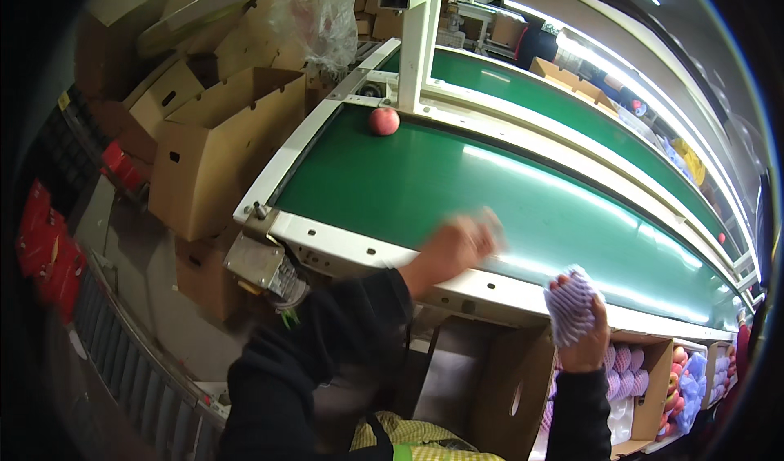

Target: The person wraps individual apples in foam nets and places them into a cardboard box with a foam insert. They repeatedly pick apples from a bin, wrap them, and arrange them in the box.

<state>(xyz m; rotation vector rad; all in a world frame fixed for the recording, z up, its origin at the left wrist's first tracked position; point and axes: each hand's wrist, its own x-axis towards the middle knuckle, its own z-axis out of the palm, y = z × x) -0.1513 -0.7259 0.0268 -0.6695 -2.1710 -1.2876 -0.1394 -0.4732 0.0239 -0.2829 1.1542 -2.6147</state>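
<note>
A pale lilac foam fruit net [569, 304] sits in my right hand [586, 340], whose fingers wrap round it just above the belt's near rail. Its plump shape shows, but I cannot make out whether fruit is inside. My left hand [454, 250] reaches over the near edge of the green conveyor belt [359, 191]; motion smears its fingers, and I cannot see whether they hold anything. A single red apple [384, 121] lies on the belt's far left end, apart from both hands.
Below the rail, an open carton [652, 379] contains lilac and pink netted fruit, with loose apples [674, 383] beyond it. Brown cardboard boxes [220, 151] stand at left, near a roller track [147, 396]. A white post [415, 53] rises between this belt and a second green belt [523, 97].
</note>
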